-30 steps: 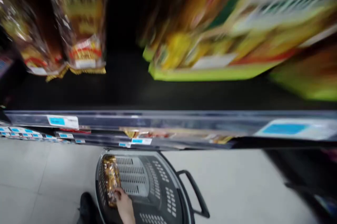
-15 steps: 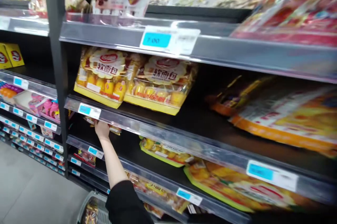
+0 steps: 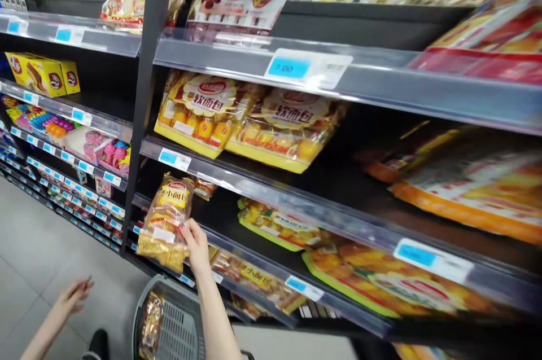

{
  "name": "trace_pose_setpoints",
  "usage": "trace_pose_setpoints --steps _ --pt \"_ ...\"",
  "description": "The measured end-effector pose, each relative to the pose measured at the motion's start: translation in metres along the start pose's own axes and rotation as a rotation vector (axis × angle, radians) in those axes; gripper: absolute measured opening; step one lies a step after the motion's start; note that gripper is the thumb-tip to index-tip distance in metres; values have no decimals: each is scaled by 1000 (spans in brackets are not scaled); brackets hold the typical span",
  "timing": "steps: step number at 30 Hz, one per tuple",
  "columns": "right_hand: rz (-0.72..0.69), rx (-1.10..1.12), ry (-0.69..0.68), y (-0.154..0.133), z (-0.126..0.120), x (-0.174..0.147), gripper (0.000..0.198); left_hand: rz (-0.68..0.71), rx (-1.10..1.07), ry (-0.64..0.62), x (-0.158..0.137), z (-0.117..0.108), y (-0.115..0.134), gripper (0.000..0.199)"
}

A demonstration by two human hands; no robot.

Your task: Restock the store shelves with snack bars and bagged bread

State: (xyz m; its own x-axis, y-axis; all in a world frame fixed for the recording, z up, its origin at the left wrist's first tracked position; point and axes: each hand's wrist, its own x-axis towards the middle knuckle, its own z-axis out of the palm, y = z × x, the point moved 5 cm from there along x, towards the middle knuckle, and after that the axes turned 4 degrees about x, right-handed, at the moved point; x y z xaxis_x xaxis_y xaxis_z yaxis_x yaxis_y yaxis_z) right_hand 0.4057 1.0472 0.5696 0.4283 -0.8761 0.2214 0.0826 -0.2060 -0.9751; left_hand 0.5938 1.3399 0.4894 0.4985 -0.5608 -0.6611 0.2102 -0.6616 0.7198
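My right hand [image 3: 196, 244] grips the right edge of a clear and gold bag of small bread rolls [image 3: 166, 222]. The bag hangs tilted in front of the lower shelf, label facing me. At the lower left, my left hand [image 3: 73, 299] is out over the floor, fingers stretched and holding nothing. Below the bag stands a grey shopping basket [image 3: 186, 315] with a packaged item [image 3: 151, 323] lying along its left side. Another small bread packet [image 3: 204, 186] lies on the shelf just behind the held bag.
Two yellow bread bags [image 3: 199, 114] stand on the shelf above. Green-edged bread bags [image 3: 275, 224] lie lower right. Clear shelf lips with price tags [image 3: 174, 159] jut out, and a dark upright post [image 3: 148, 66] divides the shelving. A shoe [image 3: 99, 344] is on the tiled floor.
My right hand has come out from the shelf with the bread bag. My left hand has entered view at lower left. The view has shifted left, showing more floor and basket.
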Motion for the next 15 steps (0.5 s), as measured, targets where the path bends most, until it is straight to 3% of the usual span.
trace_pose_setpoints --steps 1,2,3,6,9,12,15 --pt "24 24 -15 -6 -4 -26 41 50 -81 -70 1 11 15 66" --pt "47 42 -26 -13 -8 -51 41 88 -309 -277 0 30 32 71" --pt "69 57 -32 -20 -11 -74 40 102 -388 -402 -2 47 47 75" --pt "105 59 -92 -42 -16 -124 39 56 -482 -588 -10 96 75 90" --pt "86 -2 -171 -59 -15 -150 38 -9 -530 -608 -20 129 77 64" --pt "96 -53 -113 -67 -23 -165 35 -82 -538 -587 -31 147 68 33" --pt "157 -69 -14 -70 -37 -179 32 -133 -526 -606 -44 159 66 32"
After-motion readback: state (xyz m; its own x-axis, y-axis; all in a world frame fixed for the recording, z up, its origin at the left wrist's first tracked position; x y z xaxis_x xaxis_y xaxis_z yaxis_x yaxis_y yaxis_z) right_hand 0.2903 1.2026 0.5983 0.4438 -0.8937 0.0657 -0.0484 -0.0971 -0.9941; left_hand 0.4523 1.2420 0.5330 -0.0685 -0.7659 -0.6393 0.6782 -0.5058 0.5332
